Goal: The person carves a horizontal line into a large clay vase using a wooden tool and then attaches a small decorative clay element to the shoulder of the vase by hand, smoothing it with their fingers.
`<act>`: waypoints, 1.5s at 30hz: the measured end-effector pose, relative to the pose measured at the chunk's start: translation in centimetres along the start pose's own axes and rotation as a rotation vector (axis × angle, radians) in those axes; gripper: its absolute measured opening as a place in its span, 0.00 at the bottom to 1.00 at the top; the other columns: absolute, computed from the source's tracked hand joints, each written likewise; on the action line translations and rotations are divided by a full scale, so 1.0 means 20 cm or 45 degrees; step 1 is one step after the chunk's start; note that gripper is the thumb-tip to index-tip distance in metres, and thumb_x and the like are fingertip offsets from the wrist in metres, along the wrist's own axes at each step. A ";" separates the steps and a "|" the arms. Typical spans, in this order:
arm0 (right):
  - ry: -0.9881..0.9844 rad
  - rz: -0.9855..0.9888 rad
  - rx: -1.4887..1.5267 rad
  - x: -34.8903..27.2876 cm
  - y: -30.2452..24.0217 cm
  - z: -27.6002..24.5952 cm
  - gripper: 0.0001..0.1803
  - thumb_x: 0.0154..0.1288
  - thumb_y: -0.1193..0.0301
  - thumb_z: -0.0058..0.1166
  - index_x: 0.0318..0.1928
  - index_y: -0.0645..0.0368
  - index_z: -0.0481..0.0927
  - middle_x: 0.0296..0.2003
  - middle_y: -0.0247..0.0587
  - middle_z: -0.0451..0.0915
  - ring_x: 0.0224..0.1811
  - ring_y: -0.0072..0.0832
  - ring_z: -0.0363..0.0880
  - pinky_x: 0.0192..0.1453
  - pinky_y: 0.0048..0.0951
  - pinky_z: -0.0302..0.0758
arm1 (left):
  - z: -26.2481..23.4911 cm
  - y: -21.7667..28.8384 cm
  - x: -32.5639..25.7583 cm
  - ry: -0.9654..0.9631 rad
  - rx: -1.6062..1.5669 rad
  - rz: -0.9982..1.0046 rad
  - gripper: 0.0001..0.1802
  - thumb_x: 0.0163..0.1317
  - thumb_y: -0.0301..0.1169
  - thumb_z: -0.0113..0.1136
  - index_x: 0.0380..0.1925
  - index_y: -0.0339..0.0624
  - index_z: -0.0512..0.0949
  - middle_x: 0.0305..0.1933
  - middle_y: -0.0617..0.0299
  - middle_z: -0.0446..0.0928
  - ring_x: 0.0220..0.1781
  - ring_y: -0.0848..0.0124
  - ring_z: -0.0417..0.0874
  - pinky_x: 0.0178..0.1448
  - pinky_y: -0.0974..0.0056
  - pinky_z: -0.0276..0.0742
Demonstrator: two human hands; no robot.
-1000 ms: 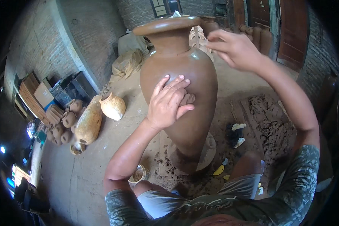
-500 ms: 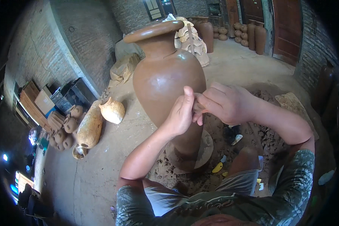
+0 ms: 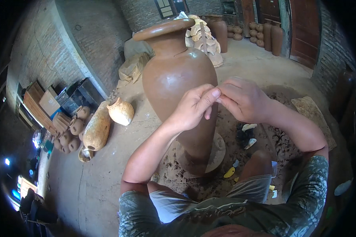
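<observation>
here, the left hand (image 3: pixel 194 106) and right hand (image 3: pixel 241 98) pinch together, fingertips touching, beside the tall clay vase (image 3: pixel 174 79); whatever they grip stays hidden, and a light pinch seems best.

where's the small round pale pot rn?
Head view, left side: the small round pale pot lies on the floor, between the tall brown clay vase and a long pale jar.

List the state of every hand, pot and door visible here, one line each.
Tall brown unfired clay vase: upright on a round turntable, untouched.
Left hand: raised before the vase, fingertips meeting the right's.
Right hand: fingers curled, pinching toward the left thumb; anything held is too small to tell.
Pale round clay pot: tipped on its side.
Long pale clay jar: lying flat on the floor.
Red-brown wooden door: shut.
</observation>
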State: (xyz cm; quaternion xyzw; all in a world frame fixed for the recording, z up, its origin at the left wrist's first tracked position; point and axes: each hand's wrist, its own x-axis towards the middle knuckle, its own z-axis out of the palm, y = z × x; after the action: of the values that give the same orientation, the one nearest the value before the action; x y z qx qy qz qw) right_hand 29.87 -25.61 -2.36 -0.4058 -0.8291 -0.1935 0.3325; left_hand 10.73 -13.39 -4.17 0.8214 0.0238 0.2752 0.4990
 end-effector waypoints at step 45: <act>-0.385 -0.323 -0.729 0.90 0.38 0.29 0.15 0.62 0.74 0.56 0.49 0.61 0.88 0.42 0.41 0.78 0.53 0.39 0.80 0.52 0.42 0.83 | 0.02 -0.31 0.60 -0.060 2.223 0.093 0.30 0.79 0.50 0.50 0.70 0.42 0.75 0.73 0.51 0.76 0.77 0.56 0.73 0.78 0.46 0.63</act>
State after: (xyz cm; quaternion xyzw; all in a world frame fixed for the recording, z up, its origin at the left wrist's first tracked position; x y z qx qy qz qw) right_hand 25.57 -7.97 6.68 -0.4004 -0.8249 -0.3956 0.0518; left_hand 22.53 -6.93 -4.37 0.9159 0.1892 0.1574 -0.3172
